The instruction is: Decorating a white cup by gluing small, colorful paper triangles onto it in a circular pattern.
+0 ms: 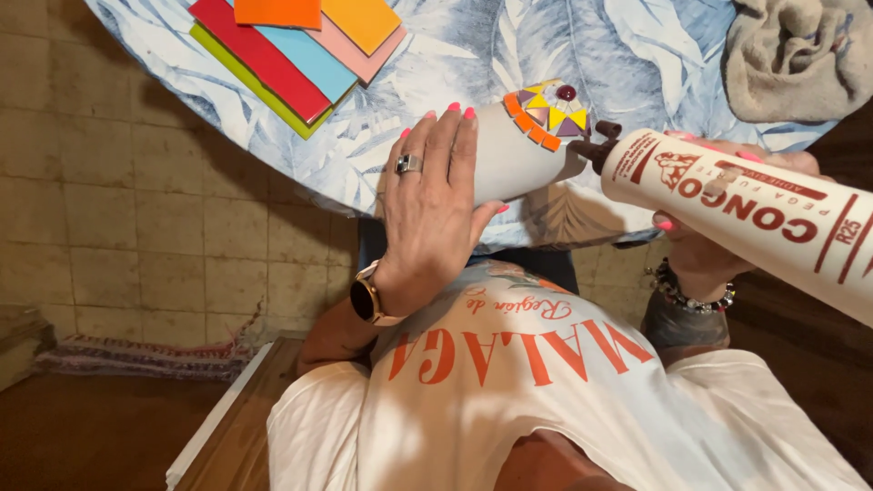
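My left hand (435, 195) wraps around a pale grey bottle-shaped object (514, 155) lying on its side at the table's near edge. Small coloured mosaic tiles (548, 114) in orange, yellow, purple and dark red cover its rounded end. My right hand (705, 232) grips a large white glue bottle with red print (764, 214), tilted so its dark nozzle (600, 150) touches the object just beside the tiles. A ring and a wristwatch sit on my left hand and wrist; a beaded bracelet circles the right wrist.
A round table with a blue leaf-print cloth (455, 55) fills the top. A stack of coloured sheets (300, 45) lies at its far left and a crumpled grey cloth (800, 55) at the far right. Tiled floor, a rug and a wooden board lie left.
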